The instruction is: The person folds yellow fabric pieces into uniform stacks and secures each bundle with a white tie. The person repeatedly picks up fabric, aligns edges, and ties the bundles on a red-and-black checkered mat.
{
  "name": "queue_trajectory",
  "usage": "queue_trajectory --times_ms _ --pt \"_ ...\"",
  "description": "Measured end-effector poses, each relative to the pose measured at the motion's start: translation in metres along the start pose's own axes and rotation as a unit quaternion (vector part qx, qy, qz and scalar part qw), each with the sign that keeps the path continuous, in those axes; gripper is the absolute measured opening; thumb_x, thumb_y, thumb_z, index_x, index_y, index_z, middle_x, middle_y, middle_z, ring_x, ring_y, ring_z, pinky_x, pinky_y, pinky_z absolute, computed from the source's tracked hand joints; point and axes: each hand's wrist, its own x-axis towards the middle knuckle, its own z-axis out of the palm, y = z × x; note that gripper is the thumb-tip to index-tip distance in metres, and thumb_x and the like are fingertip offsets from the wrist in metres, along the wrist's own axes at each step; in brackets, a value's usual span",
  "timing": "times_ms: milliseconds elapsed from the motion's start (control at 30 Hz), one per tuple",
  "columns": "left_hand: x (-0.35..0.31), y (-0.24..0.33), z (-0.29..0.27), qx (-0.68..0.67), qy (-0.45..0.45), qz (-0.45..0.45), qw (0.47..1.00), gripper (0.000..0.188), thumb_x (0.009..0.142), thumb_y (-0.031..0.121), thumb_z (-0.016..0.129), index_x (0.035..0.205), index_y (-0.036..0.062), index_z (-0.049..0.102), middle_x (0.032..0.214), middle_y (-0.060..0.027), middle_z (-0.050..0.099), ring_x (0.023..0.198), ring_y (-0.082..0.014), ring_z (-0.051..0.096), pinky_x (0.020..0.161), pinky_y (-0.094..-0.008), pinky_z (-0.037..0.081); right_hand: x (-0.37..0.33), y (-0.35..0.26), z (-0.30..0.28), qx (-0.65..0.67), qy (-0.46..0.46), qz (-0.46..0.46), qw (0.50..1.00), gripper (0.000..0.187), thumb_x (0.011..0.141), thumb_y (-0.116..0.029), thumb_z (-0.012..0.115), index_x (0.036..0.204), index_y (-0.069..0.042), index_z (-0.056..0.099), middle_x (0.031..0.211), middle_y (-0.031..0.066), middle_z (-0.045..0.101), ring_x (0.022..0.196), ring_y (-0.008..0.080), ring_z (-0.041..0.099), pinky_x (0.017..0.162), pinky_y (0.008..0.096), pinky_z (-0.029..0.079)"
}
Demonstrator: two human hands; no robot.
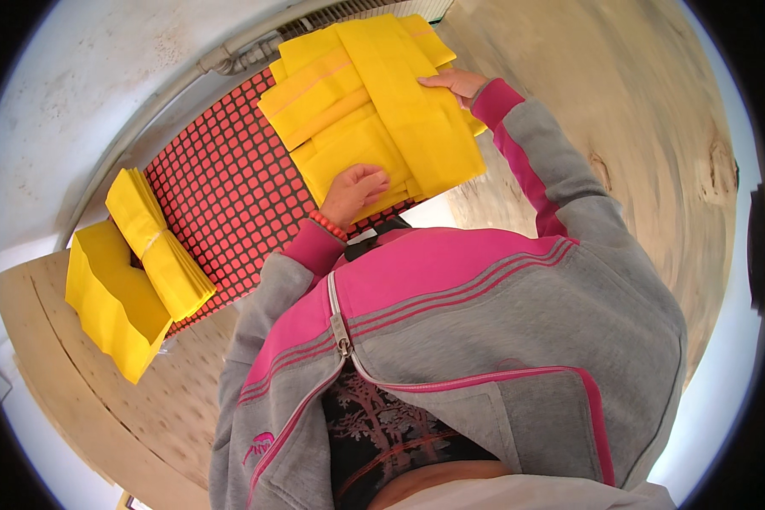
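Observation:
A broad pile of folded yellow cloth pieces [416, 127] lies on the red-and-black patterned surface, with a long strip laid slantwise over the others. At its right edge, my right hand [461, 83] grips the yellow cloth; the thumb side lies on top and the other fingers are partly hidden. My left hand [354, 194], with a red bead bracelet at the wrist, is over the near left part of the pile. Its fingers are curled in, and whether anything is between them is hidden.
To the left lies a bundle of folded yellow cloth [166, 259] tied with a pale band. Beside it is a loosely opened yellow piece [115, 297]. The red-and-black patterned surface [229, 170] borders wooden boards [68, 340]. A pipe [221, 61] runs along the white wall behind.

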Motion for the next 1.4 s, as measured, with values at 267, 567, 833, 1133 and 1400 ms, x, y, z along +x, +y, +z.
queue_trajectory --times_ms 267,567,833,1133,1400 --pt "0.016 0.007 0.011 -0.246 -0.141 0.023 0.959 0.038 0.094 0.021 0.058 0.123 -0.0018 0.051 0.12 -0.0109 0.06 0.108 -0.0192 0.06 0.093 -0.0333 0.048 0.004 0.014 0.029 0.107 -0.032 -0.071 0.991 0.038 0.093 -0.024 0.059 0.123 -0.001 0.054 0.112 0.0077 0.066 0.096 0.0158 0.066 0.082 0.0279 0.055" --pt "-0.053 0.004 -0.061 0.127 -0.034 0.154 0.979 0.033 0.092 0.007 0.055 0.122 -0.0072 0.052 0.114 -0.0117 0.064 0.099 -0.0175 0.063 0.086 -0.0292 0.051 0.014 -0.012 0.124 0.188 -0.027 -0.207 0.96 0.033 0.096 -0.022 0.054 0.123 -0.002 0.053 0.116 0.0065 0.063 0.101 0.0146 0.063 0.084 0.0284 0.053" --pt "-0.15 -0.056 -0.162 -0.022 0.11 0.195 0.974 0.034 0.091 0.008 0.058 0.121 -0.0065 0.054 0.113 -0.0108 0.064 0.099 -0.0158 0.062 0.085 -0.0284 0.05 0.085 -0.019 0.294 0.063 -0.072 -0.188 0.977 0.028 0.094 -0.017 0.056 0.117 -0.002 0.054 0.111 0.0086 0.064 0.097 0.0184 0.064 0.085 0.0337 0.052" --pt "-0.155 -0.114 -0.242 -0.087 0.185 0.09 0.975 0.033 0.089 0.009 0.061 0.118 -0.0062 0.055 0.109 -0.0114 0.065 0.094 -0.0181 0.065 0.081 -0.0288 0.053 0.177 0.023 0.38 0.067 0.009 -0.001 0.998 0.032 0.094 -0.014 0.055 0.122 0.001 0.052 0.118 0.0113 0.061 0.105 0.0218 0.061 0.09 0.0349 0.05" --pt "-0.147 -0.116 -0.248 -0.162 0.152 0.071 0.972 0.034 0.092 0.015 0.058 0.12 -0.0031 0.054 0.11 -0.0109 0.065 0.094 -0.0187 0.066 0.08 -0.0294 0.055 0.155 0.037 0.378 -0.078 0.109 -0.11 0.985 0.032 0.088 -0.017 0.062 0.111 0.005 0.06 0.103 0.0128 0.066 0.09 0.0231 0.064 0.076 0.0346 0.052"
